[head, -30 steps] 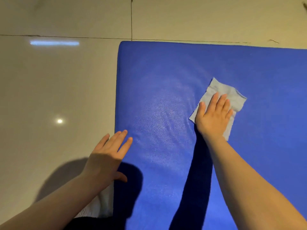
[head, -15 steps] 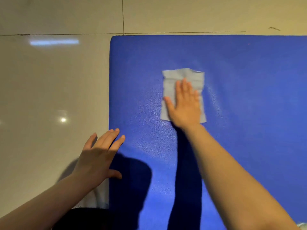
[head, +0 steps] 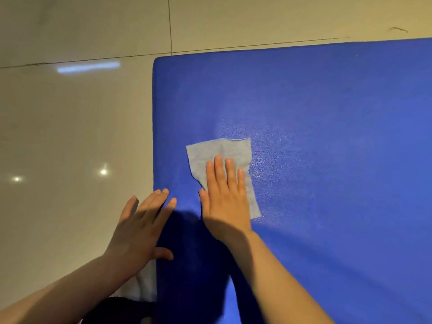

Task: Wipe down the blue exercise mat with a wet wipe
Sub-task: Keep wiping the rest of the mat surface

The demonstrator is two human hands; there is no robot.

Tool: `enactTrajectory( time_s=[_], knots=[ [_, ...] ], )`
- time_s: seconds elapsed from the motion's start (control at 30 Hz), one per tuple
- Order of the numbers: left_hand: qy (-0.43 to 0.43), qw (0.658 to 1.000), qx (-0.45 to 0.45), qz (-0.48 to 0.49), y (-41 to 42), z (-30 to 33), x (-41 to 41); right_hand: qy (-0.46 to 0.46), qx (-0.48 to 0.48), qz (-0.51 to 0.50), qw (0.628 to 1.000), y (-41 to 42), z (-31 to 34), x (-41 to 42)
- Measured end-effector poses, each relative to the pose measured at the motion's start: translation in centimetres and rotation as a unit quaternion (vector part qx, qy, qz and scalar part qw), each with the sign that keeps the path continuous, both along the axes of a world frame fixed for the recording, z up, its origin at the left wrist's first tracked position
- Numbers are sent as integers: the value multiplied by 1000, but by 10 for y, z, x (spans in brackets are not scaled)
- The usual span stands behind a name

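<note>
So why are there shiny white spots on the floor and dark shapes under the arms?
In the head view, lamps glare off the glossy floor tiles; both the left hand and the right hand, pressing the wet wipe, cast dark shadows on the blue mat.

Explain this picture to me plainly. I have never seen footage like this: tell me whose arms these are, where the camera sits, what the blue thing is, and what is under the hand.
There is no machine here. The two bare arms belong to one person, and the camera is worn on that person's head, looking forward and down, so you see the scene as they do.

The big blue surface is an exercise mat lying on a glossy tiled floor; the bright spots on the tiles are reflected lights.

The right hand lies flat, fingers straight, pressing a pale wet wipe onto the mat near its left edge. The wipe is not gripped, only pressed down under the palm and fingers.

The left hand holds nothing. It is spread open at the mat's left edge, fingertips reaching over the blue.
</note>
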State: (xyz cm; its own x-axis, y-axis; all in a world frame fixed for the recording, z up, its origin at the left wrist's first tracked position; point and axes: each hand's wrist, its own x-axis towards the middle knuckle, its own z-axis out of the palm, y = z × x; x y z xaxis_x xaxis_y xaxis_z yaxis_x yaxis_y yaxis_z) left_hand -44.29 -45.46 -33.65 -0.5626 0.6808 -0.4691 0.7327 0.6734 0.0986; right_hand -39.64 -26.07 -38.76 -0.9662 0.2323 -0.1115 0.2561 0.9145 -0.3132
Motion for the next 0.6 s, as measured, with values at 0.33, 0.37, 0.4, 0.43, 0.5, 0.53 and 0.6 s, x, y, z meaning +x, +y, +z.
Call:
enactTrajectory(
  time_s=[0.33,0.37,0.4,0.43,0.5,0.53,0.6],
  knots=[
    [18,997,-72,-23,12,0,-6,-56,-13,-275,960,136,-1,30],
    [20,997,-74,-21,14,-1,-5,-55,-12,-279,959,132,0,31],
    [19,997,-79,-17,16,-2,-4,-54,-9,-285,957,122,0,32],
    [17,996,-83,-16,18,-2,-3,-59,-7,-290,955,106,0,34],
    [13,995,-94,-20,18,-3,-1,-68,-11,-282,957,66,6,41],
    [12,995,-95,-24,17,-4,0,-71,-16,-264,962,44,9,46],
    [10,995,-94,-38,15,-4,0,-103,-26,-220,970,9,14,55]
  ],
)
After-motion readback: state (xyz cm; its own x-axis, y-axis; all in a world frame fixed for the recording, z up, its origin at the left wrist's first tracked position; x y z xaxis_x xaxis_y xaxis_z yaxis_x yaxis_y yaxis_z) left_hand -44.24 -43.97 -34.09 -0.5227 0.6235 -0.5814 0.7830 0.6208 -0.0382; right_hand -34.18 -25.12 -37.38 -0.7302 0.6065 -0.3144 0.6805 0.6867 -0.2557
